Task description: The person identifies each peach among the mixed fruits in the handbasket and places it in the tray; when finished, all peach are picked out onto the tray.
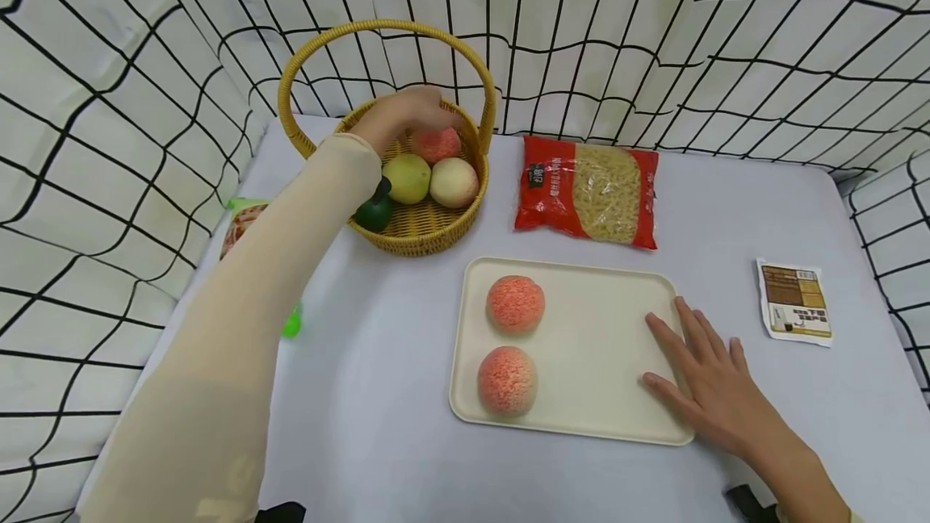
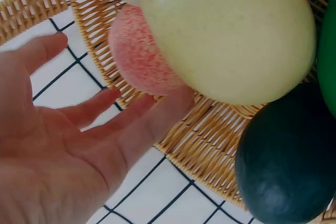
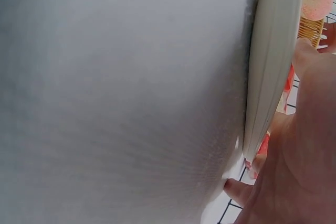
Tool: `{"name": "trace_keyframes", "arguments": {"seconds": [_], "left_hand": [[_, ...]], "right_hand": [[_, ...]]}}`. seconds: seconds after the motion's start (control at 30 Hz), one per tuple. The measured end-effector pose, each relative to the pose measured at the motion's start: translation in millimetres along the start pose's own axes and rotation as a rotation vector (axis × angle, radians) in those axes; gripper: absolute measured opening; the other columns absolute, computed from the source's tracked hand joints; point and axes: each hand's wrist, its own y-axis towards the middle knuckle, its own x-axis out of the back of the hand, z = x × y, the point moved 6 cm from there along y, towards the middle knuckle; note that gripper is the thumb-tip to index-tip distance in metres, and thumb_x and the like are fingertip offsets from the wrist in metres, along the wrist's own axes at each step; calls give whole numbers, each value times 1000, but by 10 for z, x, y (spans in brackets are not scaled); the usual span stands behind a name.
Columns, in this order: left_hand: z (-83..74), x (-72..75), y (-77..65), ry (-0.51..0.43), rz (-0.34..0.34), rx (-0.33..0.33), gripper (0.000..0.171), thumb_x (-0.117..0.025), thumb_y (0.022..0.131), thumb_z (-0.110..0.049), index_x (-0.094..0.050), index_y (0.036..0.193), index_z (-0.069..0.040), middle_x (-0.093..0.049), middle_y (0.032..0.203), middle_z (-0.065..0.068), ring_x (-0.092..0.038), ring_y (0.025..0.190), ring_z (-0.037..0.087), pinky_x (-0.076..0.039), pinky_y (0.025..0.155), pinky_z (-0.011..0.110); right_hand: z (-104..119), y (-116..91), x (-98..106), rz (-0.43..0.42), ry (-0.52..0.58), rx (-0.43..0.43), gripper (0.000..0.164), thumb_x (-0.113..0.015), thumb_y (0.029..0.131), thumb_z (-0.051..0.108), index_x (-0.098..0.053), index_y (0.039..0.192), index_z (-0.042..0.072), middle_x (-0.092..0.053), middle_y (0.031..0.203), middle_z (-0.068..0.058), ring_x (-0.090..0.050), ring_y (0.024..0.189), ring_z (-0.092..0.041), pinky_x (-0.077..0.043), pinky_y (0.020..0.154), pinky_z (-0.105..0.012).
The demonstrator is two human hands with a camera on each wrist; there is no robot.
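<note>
At the back left stands a yellow wicker basket (image 1: 416, 245) with a tall handle. My left hand (image 1: 414, 113) reaches into it, and the left wrist view shows its fingers (image 2: 142, 129) spread and fairly straight, tips right at a pink peach (image 2: 139, 56). Beside that peach lie a yellow-green fruit (image 1: 407, 178), a pale cream-pink fruit (image 1: 454, 183) and a dark green fruit (image 1: 374, 215). My right hand (image 1: 715, 386) rests with spread fingers over the right edge of a cream tray (image 1: 596, 353). On the tray's left side sit two pink peaches, one behind (image 1: 515, 304) and one in front (image 1: 507, 381).
A red bag of pasta (image 1: 587, 192) lies behind the tray. To the far right is a small white-and-brown packet (image 1: 795, 303). My left sleeve partly covers a colourful package (image 1: 243, 220) and a bright green item (image 1: 292, 322). Black wire mesh (image 1: 581, 47) encloses the white table.
</note>
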Motion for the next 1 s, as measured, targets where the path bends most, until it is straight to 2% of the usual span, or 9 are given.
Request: {"name": "trace_keyframes", "arguments": {"seconds": [0.1,0.17,0.23,0.37,0.67,0.77,0.87,0.93,1.0], "left_hand": [[13,-51,51,-4,40,-13,54,-48,104,-43,-48,140,-3,-61,124,14,-58,96,22,-57,81,32],[19,-87,76,-17,73,-24,33,-50,101,-38,-54,114,-8,-58,92,4,-49,74,14,-46,64,25],[27,-122,102,-60,111,-24,20,-51,99,-32,-49,92,-13,-47,71,-4,-39,60,9,-36,58,23],[42,-185,140,-158,203,-3,22,-53,100,-27,-52,80,-16,-49,61,-9,-41,58,6,-36,61,21],[15,-281,253,-86,267,-27,18,-53,101,-35,-55,101,-16,-47,79,-4,-43,77,13,-39,76,26],[7,-282,301,-45,258,-28,43,-52,102,-40,-56,134,-11,-59,122,8,-51,109,19,-43,96,30],[13,-280,340,-8,246,-26,78,-53,102,-45,-24,165,-10,-28,166,12,-34,140,23,-36,116,34],[15,-290,366,1,216,-44,74,-56,100,-45,-32,159,-8,-36,161,14,-40,134,23,-39,111,33],[15,-301,400,-3,167,-77,52,-61,98,-42,-50,136,-9,-52,133,11,-48,113,20,-43,95,29]], "right_hand": [[-3,-3,-1,0,3,3,83,-63,102,55,-21,171,35,-4,182,-12,-13,165,-47,-15,113,-91],[-3,-4,3,-3,2,5,83,-63,102,54,-21,171,35,-5,182,-12,-13,165,-46,-15,113,-91],[-5,-3,6,-5,2,6,83,-63,102,54,-21,171,35,-5,182,-12,-13,165,-45,-16,113,-91],[-4,8,11,-7,2,10,83,-63,102,54,-21,171,36,-5,182,-12,-14,165,-45,-16,113,-90],[6,30,21,-8,17,23,83,-63,102,53,-21,171,34,-4,182,-11,-12,165,-45,-12,116,-89],[2,33,28,-10,23,23,82,-63,102,52,-21,171,34,-4,182,-11,-12,166,-45,-12,116,-89],[-9,32,30,-14,24,23,82,-64,102,52,-22,171,34,-4,182,-11,-12,165,-45,-12,115,-90],[-18,30,24,-13,26,21,83,-64,102,52,-22,171,34,-5,182,-11,-12,165,-45,-12,115,-90],[-30,28,18,-10,25,18,83,-64,102,53,-23,171,33,-5,182,-12,-12,165,-45,-12,115,-90]]}}
